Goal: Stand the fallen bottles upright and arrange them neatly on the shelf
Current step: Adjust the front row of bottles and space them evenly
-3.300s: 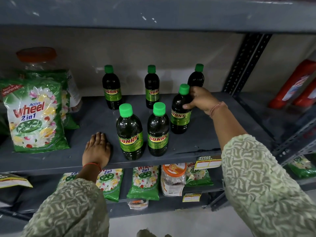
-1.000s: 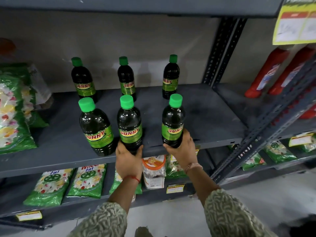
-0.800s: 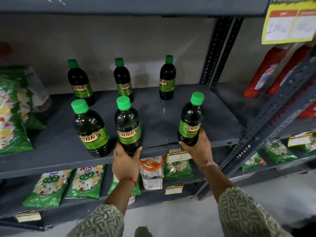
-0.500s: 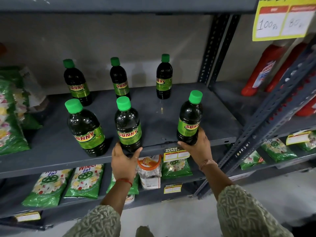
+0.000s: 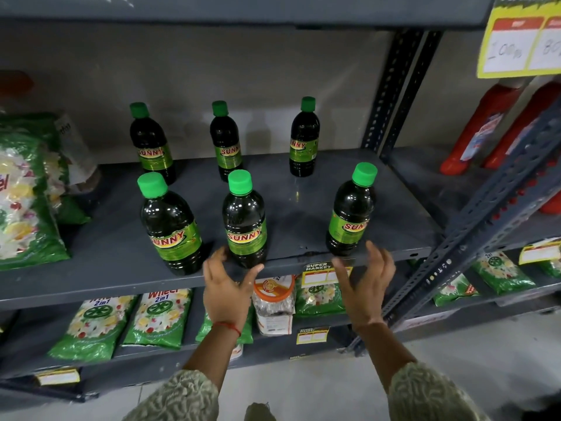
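i see both hands spread and empty, left hand (image 5: 226, 287) by the middle front bottle (image 5: 244, 220), right hand (image 5: 365, 284) below the right front bottle (image 5: 350, 212), all six upright on the shelf (image 5: 100, 253). the front ones stand near the edge; i judge a stray knuckle could tip one off.

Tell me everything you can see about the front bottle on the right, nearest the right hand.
The front right bottle is clear plastic filled with dark liquid, topped by a bright green screw cap, with a green wraparound label partly reading SUNNY in yellow on red. It stands upright near the front edge of the grey metal shelf, apart from the other bottles. The right hand is open just below it, not gripping it.
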Demonstrator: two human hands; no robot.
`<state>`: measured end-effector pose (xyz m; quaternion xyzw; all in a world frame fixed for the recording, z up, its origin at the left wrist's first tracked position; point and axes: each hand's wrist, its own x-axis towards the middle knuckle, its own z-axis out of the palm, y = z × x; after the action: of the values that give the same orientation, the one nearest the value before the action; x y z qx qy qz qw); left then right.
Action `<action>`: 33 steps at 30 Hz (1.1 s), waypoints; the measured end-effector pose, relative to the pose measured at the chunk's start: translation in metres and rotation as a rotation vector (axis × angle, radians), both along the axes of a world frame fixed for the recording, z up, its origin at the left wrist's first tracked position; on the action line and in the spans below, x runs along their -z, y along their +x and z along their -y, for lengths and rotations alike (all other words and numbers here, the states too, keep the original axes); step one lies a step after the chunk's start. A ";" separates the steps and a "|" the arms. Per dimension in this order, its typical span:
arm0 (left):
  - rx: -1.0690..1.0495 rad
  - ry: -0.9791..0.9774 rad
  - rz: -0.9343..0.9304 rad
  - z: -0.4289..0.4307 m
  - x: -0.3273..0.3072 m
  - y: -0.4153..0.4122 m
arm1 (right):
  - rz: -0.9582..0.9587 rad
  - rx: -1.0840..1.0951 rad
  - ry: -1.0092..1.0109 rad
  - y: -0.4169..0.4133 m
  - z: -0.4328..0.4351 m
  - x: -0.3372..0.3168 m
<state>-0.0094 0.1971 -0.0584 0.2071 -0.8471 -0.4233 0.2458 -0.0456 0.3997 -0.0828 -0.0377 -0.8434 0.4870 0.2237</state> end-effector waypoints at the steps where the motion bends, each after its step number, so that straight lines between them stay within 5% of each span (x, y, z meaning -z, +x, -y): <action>1: -0.045 -0.056 -0.048 0.007 0.004 0.004 | -0.073 -0.027 0.067 0.009 0.012 0.001; 3: -0.174 -0.133 -0.122 0.027 0.012 0.010 | -0.120 -0.138 0.157 0.017 0.040 0.001; 9: -0.219 -0.022 0.077 0.079 0.005 0.001 | 0.300 -0.501 0.053 -0.014 0.111 -0.028; 13: -0.152 -0.065 0.108 0.093 0.010 -0.003 | 0.294 -0.462 0.191 -0.028 0.128 -0.031; 33: -0.066 -0.016 0.110 0.180 0.005 0.018 | 0.233 -0.348 0.190 -0.016 0.161 -0.027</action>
<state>0.0083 0.0167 -0.0637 0.2561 -0.8554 -0.3959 0.2144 -0.0616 0.2384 -0.0562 0.0736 -0.8994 0.4289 0.0402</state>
